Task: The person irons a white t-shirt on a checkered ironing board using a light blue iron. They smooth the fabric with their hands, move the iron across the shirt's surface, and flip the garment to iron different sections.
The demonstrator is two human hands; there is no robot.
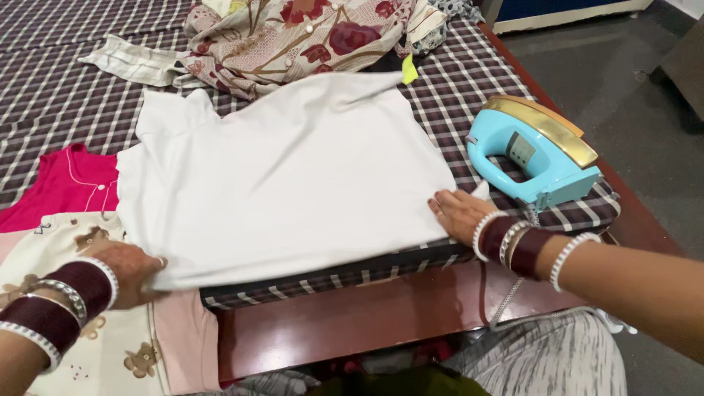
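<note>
White garment (286,176) lies flat on checked pad (477,95), long axis running near-left to far-right, collar end toward far left. L hand (132,271) pinches its near-left corner, fingers curled shut on cloth. R hand (458,213) presses near-right edge, fingers flat, slightly spread. Smooth soft fabric. Blue iron (539,154) w/ gold soleplate stands just right

So it's a wooden bed (367,323) with a checked sheet (59,95) over it. A white shirt (293,176) lies flat on the sheet, blue iron (535,154) just right of it, floral cloth (293,37) behind, pink top (66,183) left.
</note>
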